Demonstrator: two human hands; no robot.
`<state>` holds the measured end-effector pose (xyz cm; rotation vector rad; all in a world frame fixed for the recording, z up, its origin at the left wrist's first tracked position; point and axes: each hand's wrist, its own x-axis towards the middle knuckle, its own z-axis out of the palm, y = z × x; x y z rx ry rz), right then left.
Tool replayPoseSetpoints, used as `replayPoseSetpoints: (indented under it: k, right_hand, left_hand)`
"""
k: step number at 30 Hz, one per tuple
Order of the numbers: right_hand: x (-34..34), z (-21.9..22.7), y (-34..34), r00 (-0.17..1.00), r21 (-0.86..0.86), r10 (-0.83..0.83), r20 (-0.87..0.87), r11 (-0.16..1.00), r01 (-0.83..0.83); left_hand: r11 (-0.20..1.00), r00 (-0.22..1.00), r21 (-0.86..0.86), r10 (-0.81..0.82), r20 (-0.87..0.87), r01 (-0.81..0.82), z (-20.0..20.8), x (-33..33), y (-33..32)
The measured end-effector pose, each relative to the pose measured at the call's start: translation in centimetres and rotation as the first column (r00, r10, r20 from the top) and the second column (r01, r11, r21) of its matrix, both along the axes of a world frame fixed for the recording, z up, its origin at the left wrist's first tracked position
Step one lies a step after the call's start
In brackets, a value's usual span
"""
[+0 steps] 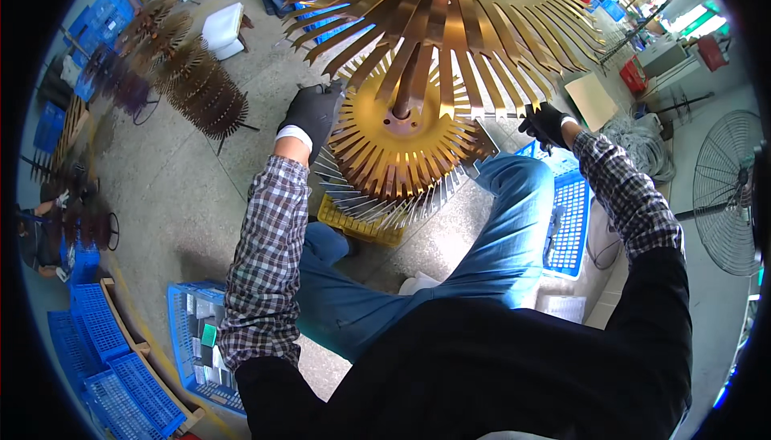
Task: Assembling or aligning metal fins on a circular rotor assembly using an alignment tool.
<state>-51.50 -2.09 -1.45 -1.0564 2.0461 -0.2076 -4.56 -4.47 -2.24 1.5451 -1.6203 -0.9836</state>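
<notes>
In the head-camera view, a person in dark gloves and plaid sleeve covers is sitting before a tiered metal rack, arms reaching to either side of it. Between and above the two hands, a large gold slotted disc [446, 26] with fork-tipped prongs is hanging over a smaller gold disc [373, 131], a shaft [410, 91] rising between the tiers. The smaller disc is lying just right of the left hand, its prongs fanning down toward a yellow crate [377, 235].

For good handling, the fingers would best be working one prong at a time, keeping clear of the notched tips and pressing gently so that neither neighboring prongs nor the disc are being bent or swung.

The left hand [312, 115] is resting beside the smaller disc's rim, fingers bent; whether they are clamped on anything cannot be told. The right hand [548, 125] is bending its fingers at the larger disc's lower prong tips, appearing to touch them, though the gap between thumb and fingers is not showing clearly. Below the right hand, a blue crate [572, 223] is standing beside the knee; farther right, a caged fan [727, 191] is facing the workspace.
</notes>
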Motion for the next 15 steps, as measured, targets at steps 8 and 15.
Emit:
replayPoseSetpoints:
  k: [8,15]
  right_hand:
    - [-0.3,0.9,-1.1,0.998,0.194,0.053,0.025,0.979,-0.056]
    - [-0.6,1.2,-2.1,0.998,0.373,0.031,0.059,0.927,-0.050]
  left_hand:
    - [0.999,0.999,0.020,-0.035,-0.032,0.036,-1.6,0.2,-1.1]
    - [0.987,0.972,0.135,-0.115,0.206,0.088,-1.8,1.2,-2.3]
